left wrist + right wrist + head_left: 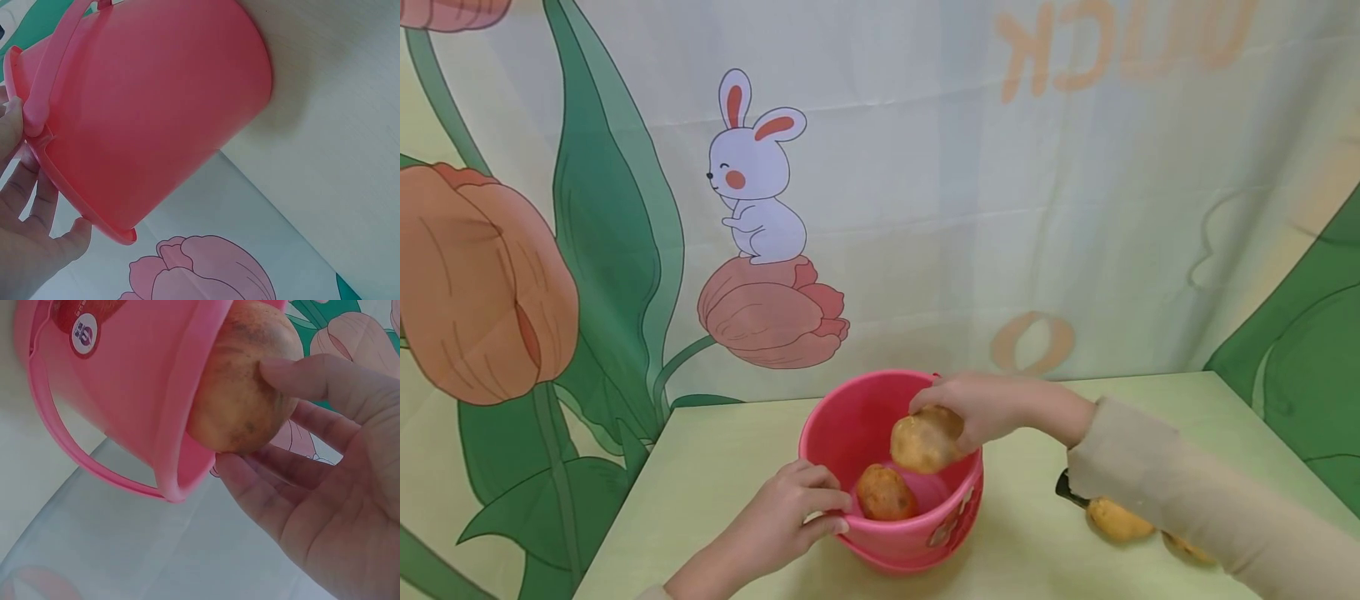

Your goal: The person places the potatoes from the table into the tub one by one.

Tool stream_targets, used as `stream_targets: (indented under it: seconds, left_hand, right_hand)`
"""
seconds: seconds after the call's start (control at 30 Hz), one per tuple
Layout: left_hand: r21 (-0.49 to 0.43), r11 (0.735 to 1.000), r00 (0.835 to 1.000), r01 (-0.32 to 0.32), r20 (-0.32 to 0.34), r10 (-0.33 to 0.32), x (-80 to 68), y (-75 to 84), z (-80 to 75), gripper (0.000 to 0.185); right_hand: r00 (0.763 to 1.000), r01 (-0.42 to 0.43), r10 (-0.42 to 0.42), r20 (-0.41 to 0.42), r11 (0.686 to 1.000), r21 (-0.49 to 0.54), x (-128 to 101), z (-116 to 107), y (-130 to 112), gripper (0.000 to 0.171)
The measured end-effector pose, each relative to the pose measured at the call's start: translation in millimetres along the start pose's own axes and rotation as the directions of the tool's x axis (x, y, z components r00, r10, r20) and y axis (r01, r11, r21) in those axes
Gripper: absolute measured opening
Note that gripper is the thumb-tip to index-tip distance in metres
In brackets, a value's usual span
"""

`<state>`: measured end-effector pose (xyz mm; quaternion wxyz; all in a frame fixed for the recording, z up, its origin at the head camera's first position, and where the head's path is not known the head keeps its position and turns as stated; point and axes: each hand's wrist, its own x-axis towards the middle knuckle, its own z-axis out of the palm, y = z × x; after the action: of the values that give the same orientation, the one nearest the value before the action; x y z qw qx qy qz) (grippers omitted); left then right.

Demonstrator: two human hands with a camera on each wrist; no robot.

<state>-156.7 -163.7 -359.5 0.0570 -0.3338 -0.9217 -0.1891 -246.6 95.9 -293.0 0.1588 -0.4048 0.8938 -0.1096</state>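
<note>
A pink bucket [857, 392] stands on the table, slightly tilted in the head view, with one potato [886, 493] lying inside. My left hand [793, 510] grips the near left rim, thumb outside; the left wrist view shows its fingers along the rim of the bucket [162, 112], near the handle [62, 59]. Just within the bucket's mouth, my right hand [973, 407] holds a second potato [925, 437]. In the right wrist view, the thumb and fingertips of that hand [331, 456] clasp the brownish potato [244, 381] right at the rim.
To the right, two more yellowish potatoes [1118, 520] lie on the table [715, 467], the farther one partly hidden under the right sleeve [1180, 475]. Beside them is a black handle [1069, 488] of some tool. A printed curtain [910, 208] hangs behind the table.
</note>
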Motion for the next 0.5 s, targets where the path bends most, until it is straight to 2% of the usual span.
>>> stream_targets:
  seconds: [0.23, 0.5]
  left_hand:
    - [0.009, 1.0, 1.0, 0.0, 0.0, 0.0, -0.2, -0.5, 0.8, 0.019]
    - [0.023, 0.999, 0.999, -0.034, -0.031, 0.035, -0.4, -2.2, 1.7, 0.018]
  right_hand:
    - [0.999, 0.02, -0.022, 0.039, 0.999, 0.032, 5, 5, 0, 0.055]
    - [0.995, 0.039, -0.044, 0.086, 0.997, 0.062, 11, 12, -1, 0.053]
